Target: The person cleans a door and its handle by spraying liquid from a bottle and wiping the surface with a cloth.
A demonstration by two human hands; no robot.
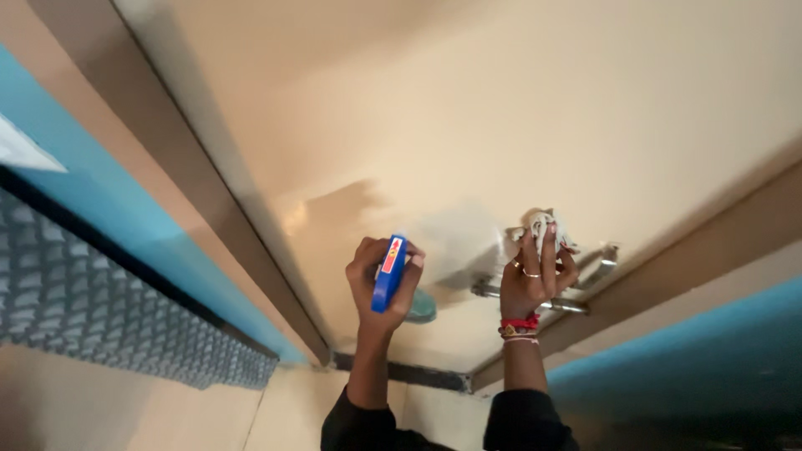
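My left hand [378, 280] is raised and grips a blue spray bottle [388, 272] with a red label, held close to a glossy cream door [518, 117]. My right hand [535, 271] presses a crumpled white cloth [539, 224] against the door, just above a metal door handle [576, 280]. Red and white bangles circle the right wrist, and a ring sits on one finger. Both arms wear dark sleeves. Part of the bottle's lower end is hidden behind my left hand.
A brown door frame [175, 150] runs along the left of the door and another frame strip [710, 250] along the right. Blue wall panels [117, 217] flank the frame. A grey ribbed panel [92, 309] lies at the far left.
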